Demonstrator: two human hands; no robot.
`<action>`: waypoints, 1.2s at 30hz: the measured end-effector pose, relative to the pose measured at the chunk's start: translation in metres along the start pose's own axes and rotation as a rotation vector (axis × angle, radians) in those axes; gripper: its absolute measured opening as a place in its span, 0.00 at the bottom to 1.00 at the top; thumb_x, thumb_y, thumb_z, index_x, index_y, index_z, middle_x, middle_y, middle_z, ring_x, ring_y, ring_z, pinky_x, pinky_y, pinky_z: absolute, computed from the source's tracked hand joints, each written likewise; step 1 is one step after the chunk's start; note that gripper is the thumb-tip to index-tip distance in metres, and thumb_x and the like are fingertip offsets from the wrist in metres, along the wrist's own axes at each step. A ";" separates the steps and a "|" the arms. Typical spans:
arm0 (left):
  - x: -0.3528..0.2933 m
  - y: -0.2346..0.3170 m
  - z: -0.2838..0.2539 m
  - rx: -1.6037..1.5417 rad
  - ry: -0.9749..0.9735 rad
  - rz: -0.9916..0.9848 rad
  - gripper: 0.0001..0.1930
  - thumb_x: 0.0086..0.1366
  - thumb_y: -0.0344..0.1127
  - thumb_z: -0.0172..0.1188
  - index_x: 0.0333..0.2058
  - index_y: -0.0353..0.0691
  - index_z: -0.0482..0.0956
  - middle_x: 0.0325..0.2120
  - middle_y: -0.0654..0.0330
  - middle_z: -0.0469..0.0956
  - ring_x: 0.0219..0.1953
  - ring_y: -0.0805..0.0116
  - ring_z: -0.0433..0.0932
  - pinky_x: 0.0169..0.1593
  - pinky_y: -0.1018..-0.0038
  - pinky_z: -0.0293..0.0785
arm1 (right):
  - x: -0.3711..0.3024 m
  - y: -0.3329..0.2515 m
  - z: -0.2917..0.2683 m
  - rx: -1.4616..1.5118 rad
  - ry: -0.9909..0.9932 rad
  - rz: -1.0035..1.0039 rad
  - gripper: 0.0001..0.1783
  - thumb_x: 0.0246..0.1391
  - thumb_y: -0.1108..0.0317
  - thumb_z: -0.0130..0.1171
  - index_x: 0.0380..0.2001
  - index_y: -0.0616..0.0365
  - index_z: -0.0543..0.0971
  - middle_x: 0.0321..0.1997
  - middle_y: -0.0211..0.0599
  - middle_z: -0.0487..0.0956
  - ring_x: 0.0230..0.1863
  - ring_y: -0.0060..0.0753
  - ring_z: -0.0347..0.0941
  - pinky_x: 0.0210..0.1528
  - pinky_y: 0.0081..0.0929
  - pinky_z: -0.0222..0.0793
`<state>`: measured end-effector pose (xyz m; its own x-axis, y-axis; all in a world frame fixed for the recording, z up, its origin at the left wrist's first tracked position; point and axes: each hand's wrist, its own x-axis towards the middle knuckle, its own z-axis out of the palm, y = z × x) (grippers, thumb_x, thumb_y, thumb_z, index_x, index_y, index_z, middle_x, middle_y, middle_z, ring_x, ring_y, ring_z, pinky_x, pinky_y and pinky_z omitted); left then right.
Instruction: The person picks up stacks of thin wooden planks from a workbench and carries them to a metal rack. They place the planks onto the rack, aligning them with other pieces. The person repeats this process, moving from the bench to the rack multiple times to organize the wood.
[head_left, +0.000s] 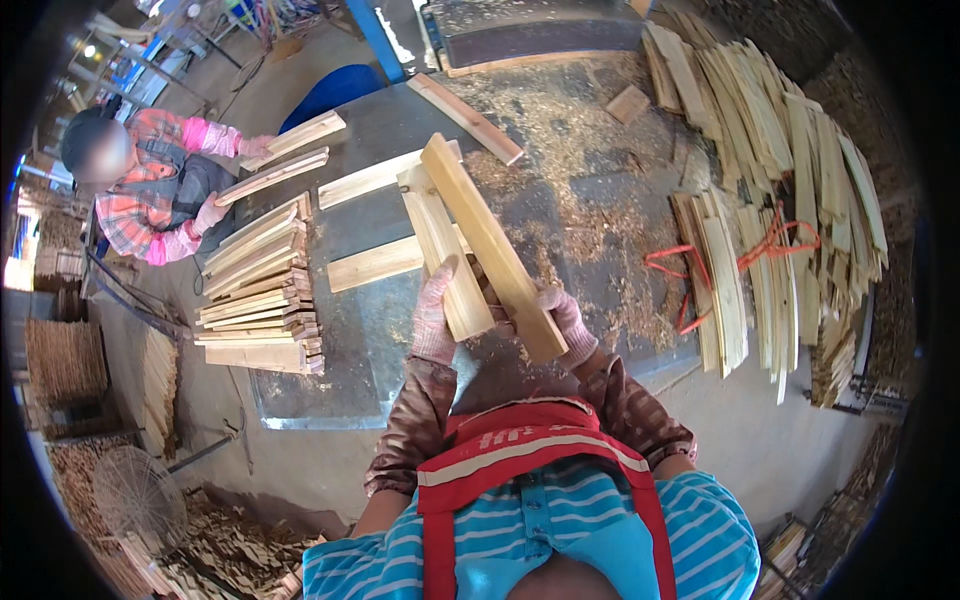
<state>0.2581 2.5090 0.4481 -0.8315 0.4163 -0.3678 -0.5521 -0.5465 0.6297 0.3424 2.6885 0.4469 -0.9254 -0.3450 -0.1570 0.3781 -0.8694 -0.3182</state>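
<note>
My left hand, in a pale knit glove, is closed around the near end of a light wooden board. A second, slightly darker board slants beside it, with my right hand closed on its near end. The two boards are raised over the metal table and their far ends overlap. Some of my fingers are hidden behind the wood. Two more pale boards, an upper one and a lower one, lie flat on the table just left of them.
A co-worker at the left holds two boards above a neat stack of boards. Sawdust covers the table's right part. Beyond it lie bundles of slats and red straps. One loose board lies at the back.
</note>
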 end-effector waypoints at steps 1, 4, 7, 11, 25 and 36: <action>-0.007 0.002 0.002 -0.065 -0.084 -0.081 0.24 0.65 0.46 0.65 0.51 0.35 0.73 0.36 0.55 0.80 0.36 0.57 0.83 0.39 0.60 0.84 | -0.005 0.005 -0.007 0.078 -0.076 -0.019 0.46 0.46 0.59 0.63 0.67 0.68 0.60 0.62 0.51 0.72 0.57 0.42 0.74 0.55 0.37 0.77; -0.025 0.009 0.019 -0.112 -0.222 -0.164 0.23 0.64 0.46 0.65 0.50 0.36 0.74 0.34 0.55 0.78 0.36 0.56 0.82 0.38 0.56 0.84 | -0.024 0.009 0.000 0.317 -0.198 -0.022 0.46 0.46 0.59 0.62 0.66 0.71 0.60 0.58 0.51 0.73 0.52 0.43 0.75 0.51 0.40 0.79; -0.036 0.005 0.022 0.024 -0.108 -0.063 0.24 0.64 0.44 0.66 0.52 0.37 0.71 0.37 0.55 0.78 0.38 0.57 0.81 0.39 0.57 0.83 | -0.041 0.010 0.005 0.269 -0.110 -0.087 0.45 0.47 0.62 0.63 0.67 0.69 0.60 0.56 0.49 0.75 0.50 0.41 0.76 0.49 0.38 0.78; -0.039 -0.010 0.008 0.250 -0.016 0.101 0.33 0.62 0.38 0.68 0.62 0.40 0.63 0.46 0.53 0.77 0.43 0.62 0.79 0.45 0.64 0.82 | -0.051 0.015 0.021 -0.388 0.183 -0.169 0.45 0.49 0.66 0.62 0.71 0.60 0.60 0.56 0.43 0.77 0.48 0.30 0.76 0.47 0.28 0.76; -0.103 -0.072 -0.099 0.700 0.405 0.289 0.36 0.56 0.29 0.64 0.63 0.36 0.61 0.51 0.53 0.73 0.47 0.62 0.76 0.49 0.66 0.78 | -0.036 0.143 0.023 -1.690 0.253 0.304 0.50 0.55 0.42 0.57 0.73 0.50 0.49 0.68 0.50 0.65 0.60 0.58 0.72 0.60 0.46 0.71; -0.099 -0.122 -0.170 1.204 0.716 0.037 0.22 0.57 0.36 0.63 0.48 0.36 0.68 0.42 0.43 0.75 0.42 0.44 0.76 0.48 0.52 0.72 | -0.047 0.173 -0.048 -1.760 0.023 0.636 0.28 0.58 0.45 0.51 0.52 0.54 0.77 0.53 0.52 0.79 0.56 0.57 0.75 0.58 0.47 0.69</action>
<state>0.3971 2.4114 0.2915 -0.8960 -0.2401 -0.3736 -0.4425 0.5535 0.7055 0.4526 2.5711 0.3538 -0.6579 -0.4121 -0.6304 0.2259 0.6905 -0.6872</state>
